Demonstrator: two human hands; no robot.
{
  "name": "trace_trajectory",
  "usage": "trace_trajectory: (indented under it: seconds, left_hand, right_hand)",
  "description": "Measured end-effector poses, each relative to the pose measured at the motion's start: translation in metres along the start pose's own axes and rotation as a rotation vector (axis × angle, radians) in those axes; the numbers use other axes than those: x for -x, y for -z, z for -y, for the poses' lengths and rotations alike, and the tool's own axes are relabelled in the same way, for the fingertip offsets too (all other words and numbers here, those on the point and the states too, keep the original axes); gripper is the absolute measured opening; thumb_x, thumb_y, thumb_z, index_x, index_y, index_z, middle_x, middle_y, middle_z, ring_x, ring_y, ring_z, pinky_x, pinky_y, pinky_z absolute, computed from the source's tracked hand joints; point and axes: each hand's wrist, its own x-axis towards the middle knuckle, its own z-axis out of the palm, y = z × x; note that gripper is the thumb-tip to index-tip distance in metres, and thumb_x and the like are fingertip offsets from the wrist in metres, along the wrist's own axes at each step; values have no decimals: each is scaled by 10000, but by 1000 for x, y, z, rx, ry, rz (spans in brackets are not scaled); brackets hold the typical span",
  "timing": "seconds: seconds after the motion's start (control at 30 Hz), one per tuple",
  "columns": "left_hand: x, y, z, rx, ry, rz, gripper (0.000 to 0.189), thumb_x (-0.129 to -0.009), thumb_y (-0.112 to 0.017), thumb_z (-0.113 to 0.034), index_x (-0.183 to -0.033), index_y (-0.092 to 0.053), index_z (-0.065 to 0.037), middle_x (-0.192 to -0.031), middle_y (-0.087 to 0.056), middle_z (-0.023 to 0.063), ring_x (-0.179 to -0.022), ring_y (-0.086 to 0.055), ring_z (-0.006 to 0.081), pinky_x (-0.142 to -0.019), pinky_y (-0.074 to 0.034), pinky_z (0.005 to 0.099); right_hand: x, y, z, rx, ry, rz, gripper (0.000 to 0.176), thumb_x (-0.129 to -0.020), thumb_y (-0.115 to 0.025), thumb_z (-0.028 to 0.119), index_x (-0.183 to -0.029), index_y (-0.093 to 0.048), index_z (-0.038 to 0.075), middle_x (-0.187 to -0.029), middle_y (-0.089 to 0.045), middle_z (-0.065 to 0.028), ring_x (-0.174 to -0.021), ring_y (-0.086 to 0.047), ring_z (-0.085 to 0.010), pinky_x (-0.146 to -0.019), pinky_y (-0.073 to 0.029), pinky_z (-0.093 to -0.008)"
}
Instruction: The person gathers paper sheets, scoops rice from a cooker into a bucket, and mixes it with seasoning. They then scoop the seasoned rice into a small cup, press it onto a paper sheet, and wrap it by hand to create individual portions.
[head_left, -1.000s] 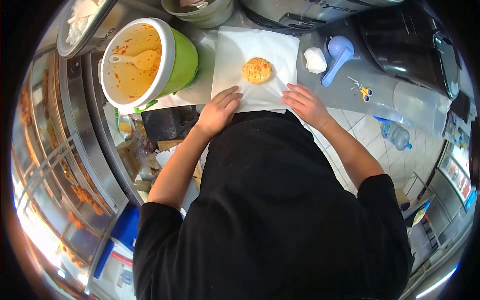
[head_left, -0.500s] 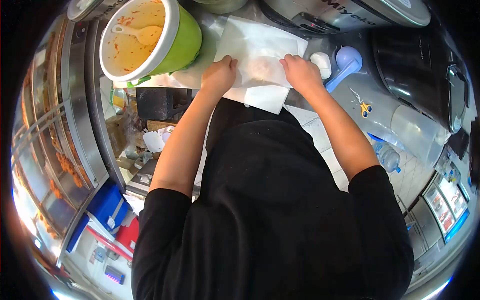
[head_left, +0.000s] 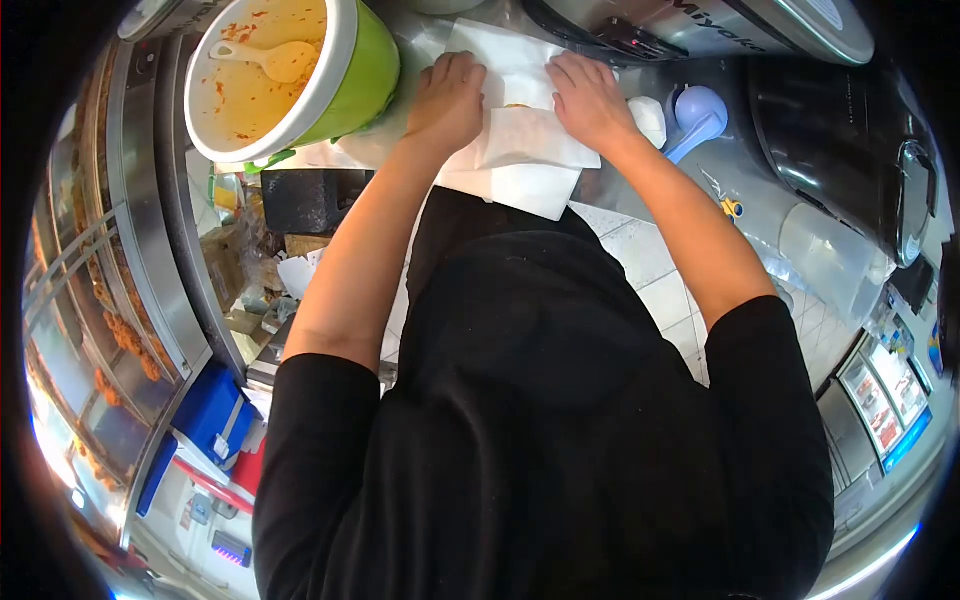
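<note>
1. Along the top right of the counter [head_left: 640, 195], a steel-sided appliance [head_left: 605, 18] bears the dark word "Miyako". More dark lettering on a pale surface at the top left is cut off and too small to read with certainty. Far right, a lit panel [head_left: 885, 405] shows small pictures, its print illegible.

2. Between the two hands sits a portion of food [head_left: 517, 105], nearly all hidden by white paper [head_left: 530, 138]; only a thin orange strip shows, level with the fingers and apart from both hands.

3. The left hand [head_left: 447, 100] rests on the paper's left side, fingers lightly bent, close together and pointing away from the body. The right hand [head_left: 592, 100] lies likewise on the right side. Both touch the paper; whether either pinches it, I cannot tell.

4. Left of the left hand, a green bucket [head_left: 368, 80] with a white rim tilts its mouth into view: orange bits cling to its inner wall, and a cream scoop [head_left: 288, 62] lies inside.

5. Beside the right hand are a white lump [head_left: 650, 122] and a lilac ladle [head_left: 700, 112].

6. Farther right stands a clear plastic container [head_left: 825, 242], its contents unclear. At far left, a glass case [head_left: 65, 350] holds browned pieces on shelves.
</note>
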Motion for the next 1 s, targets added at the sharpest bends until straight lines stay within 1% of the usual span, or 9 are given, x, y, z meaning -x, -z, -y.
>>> trace_trajectory:
  seconds: [0.17,0.33,0.4,0.47,0.6,0.7,0.8,0.93,1.0]
  left_hand:
    - [-15,3,10,221,133,214,333,-892,-662,-145,-1204,-600,-46,-1241,-641,164,-1218,-582,373,-1009,-443,499]
    - [-31,35,16,352,294,408,225,-895,-668,-114,-1109,-650,-45,-1215,-685,143,-1105,-652,396,-940,-468,525]
    - [-18,51,12,455,218,400,190,-880,-674,-100,-1068,-675,-72,-1218,-680,108,-1106,-651,370,-895,-489,504]
    - [14,72,-17,123,30,73,248,-848,-682,-83,-1095,-664,-93,-1189,-678,89,-1145,-633,336,-904,-503,486]
    - [76,55,-52,345,-361,158,413,-809,-698,-86,-1214,-621,-103,-1280,-618,84,-1278,-554,303,-1030,-476,455]
    - [65,46,-56,253,-294,180,552,-844,-720,-155,-1373,-567,-112,-1413,-555,81,-1340,-504,301,-1094,-432,449]
    - [65,39,-60,133,-249,201,613,-891,-716,-234,-1458,-515,-112,-1473,-523,68,-1387,-456,307,-1127,-395,463]
    - [76,30,-66,55,-95,85,570,-899,-704,-254,-1434,-549,-134,-1451,-530,51,-1332,-485,293,-1081,-404,459]
    - [86,28,-69,32,-40,75,544,-903,-693,-268,-1417,-567,-144,-1417,-539,55,-1299,-496,279,-1063,-404,456]
  right_hand:
    - [-21,18,-4,-117,2,365,339,-891,-654,133,-1225,-640,83,-1339,-625,-129,-1291,-550,-328,-1087,-418,-470]
    - [-46,51,-4,-480,-336,510,397,-852,-714,123,-1237,-618,110,-1119,-705,-128,-1049,-694,-321,-941,-525,-448]
    - [-35,51,-4,-487,-283,549,439,-841,-727,124,-1265,-613,122,-1117,-710,-131,-1042,-699,-313,-907,-543,-430]
    - [-24,54,1,-498,-230,596,482,-830,-740,125,-1294,-608,135,-1114,-715,-134,-1036,-703,-304,-874,-561,-412]
    - [-33,37,3,-612,-332,355,530,-819,-776,152,-1330,-648,95,-1162,-710,-154,-1062,-696,-287,-914,-552,-382]
    - [-54,8,-4,-693,-377,516,505,-825,-778,168,-1315,-688,88,-1130,-731,-170,-1053,-705,-298,-917,-551,-378]
    - [-67,12,-9,-775,-332,701,408,-867,-740,150,-1269,-726,79,-1091,-760,-159,-1011,-720,-295,-914,-549,-372]
    - [-25,39,11,-646,1,593,328,-897,-645,117,-1201,-765,89,-1137,-769,-101,-1029,-718,-295,-919,-554,-368]
    - [8,39,26,-265,262,280,402,-908,-604,120,-1293,-720,110,-1285,-721,-83,-1197,-663,-271,-1032,-511,-383]
